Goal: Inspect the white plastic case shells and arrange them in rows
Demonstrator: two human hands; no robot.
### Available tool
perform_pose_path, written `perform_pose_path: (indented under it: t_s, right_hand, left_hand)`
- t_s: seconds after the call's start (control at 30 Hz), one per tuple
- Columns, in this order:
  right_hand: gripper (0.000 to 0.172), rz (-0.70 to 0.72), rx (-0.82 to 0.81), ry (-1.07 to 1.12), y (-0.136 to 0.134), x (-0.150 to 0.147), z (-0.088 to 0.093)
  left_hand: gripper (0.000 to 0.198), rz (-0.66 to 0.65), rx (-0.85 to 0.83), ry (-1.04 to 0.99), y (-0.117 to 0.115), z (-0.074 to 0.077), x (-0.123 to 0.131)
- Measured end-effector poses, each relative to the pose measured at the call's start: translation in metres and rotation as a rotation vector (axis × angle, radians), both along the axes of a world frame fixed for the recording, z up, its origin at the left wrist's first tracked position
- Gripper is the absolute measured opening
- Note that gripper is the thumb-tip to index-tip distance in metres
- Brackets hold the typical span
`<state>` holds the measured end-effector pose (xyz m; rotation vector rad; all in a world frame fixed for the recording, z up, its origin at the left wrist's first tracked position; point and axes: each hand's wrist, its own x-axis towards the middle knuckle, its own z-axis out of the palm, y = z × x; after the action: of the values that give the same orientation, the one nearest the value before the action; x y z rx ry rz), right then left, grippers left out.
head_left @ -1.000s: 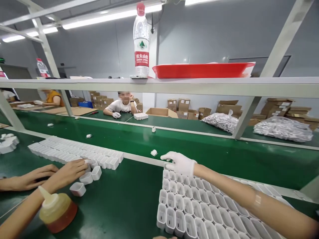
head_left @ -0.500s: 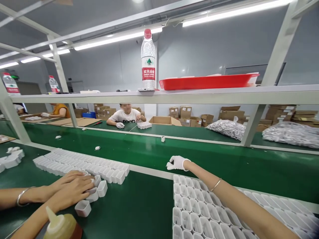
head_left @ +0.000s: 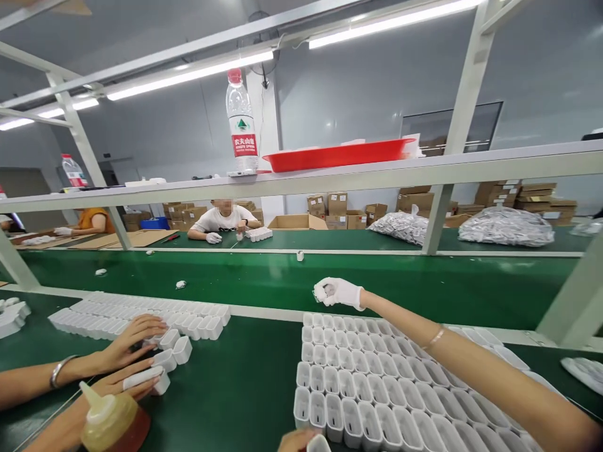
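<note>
Holding a small white plastic part (head_left: 324, 290) in the gloved right hand (head_left: 338, 293), fingers closed round it, dark centre showing, long axis hidden by the grip, over the green conveyor belt (head_left: 400, 285), just past the far edge of a white blister tray (head_left: 305, 319). Tray cells open upward in tight rows, apparently to seat parts singly. Left hand (head_left: 296, 441) sits cut off at the frame bottom, against a white piece (head_left: 319, 444); grip unclear. A co-worker's bare hands (head_left: 129, 344) rest at a second tray (head_left: 141, 312) on the surface (head_left: 245, 389).
</note>
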<state>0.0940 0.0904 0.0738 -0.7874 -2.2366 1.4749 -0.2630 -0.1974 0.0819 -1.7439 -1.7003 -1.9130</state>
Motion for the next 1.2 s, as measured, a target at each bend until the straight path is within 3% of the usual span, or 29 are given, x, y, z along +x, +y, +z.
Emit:
perform_pose_path:
  t_s: [0.1, 0.17, 0.23, 0.3, 0.37, 0.43, 0.57, 0.83, 0.9, 1.0, 1.1, 1.2]
  right_hand:
    - [0.03, 0.011, -0.112, 0.158, -0.039, 0.042, 0.019]
    - [0.04, 0.009, -0.192, 0.243, -0.076, 0.072, 0.029]
    - [0.035, -0.005, -0.276, 0.283, -0.117, 0.098, 0.037]
    - [0.03, 0.013, -0.419, 0.317, -0.154, 0.118, 0.041]
    - [0.028, 0.068, -0.617, 0.373, -0.182, 0.13, 0.042]
    - [0.026, 0.115, -0.759, 0.423, -0.199, 0.137, 0.043]
    - [0.024, 0.118, -0.801, 0.449, -0.21, 0.143, 0.044]
    - [0.059, 0.141, -0.721, 0.457, -0.217, 0.147, 0.039]
    - [0.057, 0.097, -0.645, 0.416, -0.22, 0.147, 0.04]
    - [0.047, 0.048, -0.386, 0.288, -0.226, 0.148, 0.045]
    - [0.039, 0.101, -0.124, 0.249, -0.231, 0.147, 0.053]
    - [0.015, 0.161, 0.018, 0.244, -0.234, 0.142, 0.063]
  left_hand:
    - [0.03, -0.073, -0.032, -0.084, -0.01, -0.02, 0.093]
    - [0.035, -0.151, -0.082, -0.122, -0.016, -0.038, 0.162]
    - [0.039, -0.222, -0.119, -0.151, -0.022, -0.05, 0.224]
    - [0.043, -0.261, -0.128, -0.194, -0.026, -0.054, 0.27]
    - [0.042, -0.235, -0.13, -0.252, -0.027, -0.052, 0.298]
    - [0.036, -0.21, -0.123, -0.26, -0.027, -0.048, 0.312]
    - [0.03, -0.224, -0.061, -0.213, -0.026, -0.047, 0.319]
    - [0.03, -0.212, -0.036, -0.236, -0.029, -0.051, 0.329]
    - [0.03, -0.189, -0.038, -0.248, -0.03, -0.048, 0.332]
    - [0.03, -0.166, -0.011, -0.244, -0.029, -0.042, 0.334]
    - [0.032, -0.202, 0.063, -0.218, -0.027, -0.038, 0.333]
    - [0.034, -0.228, 0.101, -0.184, -0.024, -0.038, 0.331]
